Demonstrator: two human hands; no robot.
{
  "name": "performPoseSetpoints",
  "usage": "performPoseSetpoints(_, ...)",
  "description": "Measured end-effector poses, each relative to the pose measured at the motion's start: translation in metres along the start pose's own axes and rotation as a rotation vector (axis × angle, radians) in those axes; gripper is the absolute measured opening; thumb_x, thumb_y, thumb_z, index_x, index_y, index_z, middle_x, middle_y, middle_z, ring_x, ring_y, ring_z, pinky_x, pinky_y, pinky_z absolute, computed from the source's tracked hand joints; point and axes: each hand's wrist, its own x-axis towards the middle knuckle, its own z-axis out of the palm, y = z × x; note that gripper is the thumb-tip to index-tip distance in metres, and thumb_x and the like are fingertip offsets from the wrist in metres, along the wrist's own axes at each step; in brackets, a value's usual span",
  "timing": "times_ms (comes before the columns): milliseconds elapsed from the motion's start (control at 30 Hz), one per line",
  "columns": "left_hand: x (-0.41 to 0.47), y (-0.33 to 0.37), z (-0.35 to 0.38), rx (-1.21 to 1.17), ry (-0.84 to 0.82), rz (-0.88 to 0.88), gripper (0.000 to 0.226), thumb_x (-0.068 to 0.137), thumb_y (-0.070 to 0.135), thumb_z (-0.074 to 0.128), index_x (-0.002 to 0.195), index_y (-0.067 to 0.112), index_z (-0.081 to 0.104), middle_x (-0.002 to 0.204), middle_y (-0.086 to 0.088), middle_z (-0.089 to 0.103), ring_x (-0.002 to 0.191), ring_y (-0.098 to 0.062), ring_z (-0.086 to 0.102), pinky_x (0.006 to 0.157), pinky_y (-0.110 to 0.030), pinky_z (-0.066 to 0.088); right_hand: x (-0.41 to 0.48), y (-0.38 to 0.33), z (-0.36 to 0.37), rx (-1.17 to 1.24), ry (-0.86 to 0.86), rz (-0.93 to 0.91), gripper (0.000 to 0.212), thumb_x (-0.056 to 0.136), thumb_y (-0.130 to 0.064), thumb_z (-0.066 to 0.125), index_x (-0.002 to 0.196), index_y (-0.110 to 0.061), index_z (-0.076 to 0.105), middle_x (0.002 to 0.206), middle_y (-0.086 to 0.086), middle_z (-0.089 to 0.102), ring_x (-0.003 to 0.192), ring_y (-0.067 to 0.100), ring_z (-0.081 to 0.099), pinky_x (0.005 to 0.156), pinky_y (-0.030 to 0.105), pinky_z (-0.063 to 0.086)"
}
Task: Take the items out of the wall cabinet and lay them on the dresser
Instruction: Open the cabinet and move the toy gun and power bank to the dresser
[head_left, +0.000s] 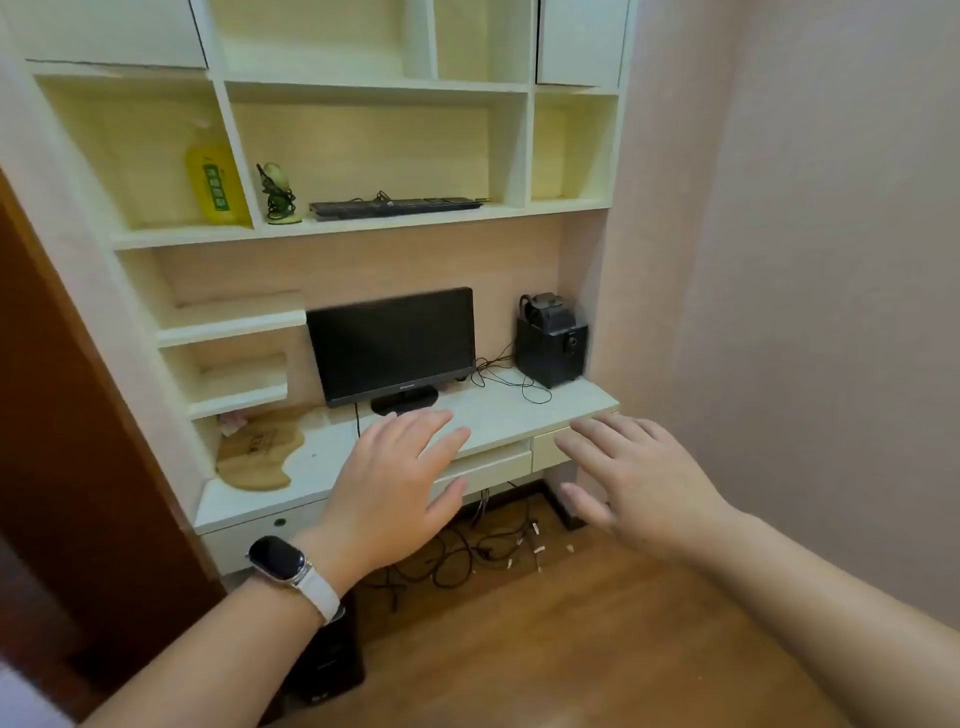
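Note:
The wall cabinet (363, 223) has open white shelves. A yellow bottle (214, 184) stands in its left compartment. In the middle compartment a small green figurine (278, 195) stands beside a black keyboard (397, 205) lying flat. Below is the white dresser top (498, 410). My left hand (395, 488), a dark watch on its wrist, hovers open in front of the dresser's edge. My right hand (639, 478) is held open beside it, at the dresser's right corner. Both hands hold nothing and are well below the cabinet shelf.
A black monitor (395, 345) and a black speaker box (550, 345) stand on the dresser, with thin cables between them. A light wooden board (260, 449) lies at its left end. Tangled cables (467, 545) cover the wooden floor underneath. A brown door (67, 467) is at left.

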Motion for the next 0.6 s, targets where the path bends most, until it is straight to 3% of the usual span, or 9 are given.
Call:
performPoseSetpoints(333,0.111,0.062,0.070,0.052,-0.033,0.004,0.048,0.091,0.048,0.049,0.134,0.026,0.053,0.137,0.002,0.055,0.130,-0.018,0.046,0.111,-0.036,0.026,-0.005,0.139,0.048,0.041,0.010,0.071,0.051,0.091,-0.051,0.042,0.124,-0.021,0.066,0.123,0.003,0.067,0.115,0.027,0.061,0.095,0.041,0.048)
performPoseSetpoints(600,0.214,0.126,0.114,0.085,-0.043,0.033,0.047,0.090,0.047,0.049,0.131,0.024,0.056,0.135,0.001,0.057,0.128,-0.020,0.049,0.110,-0.041,0.032,0.014,0.250,0.066,0.047,0.025,0.024,0.051,0.091,-0.052,0.040,0.124,-0.019,0.063,0.123,0.005,0.066,0.114,0.027,0.060,0.094,0.041,0.049)
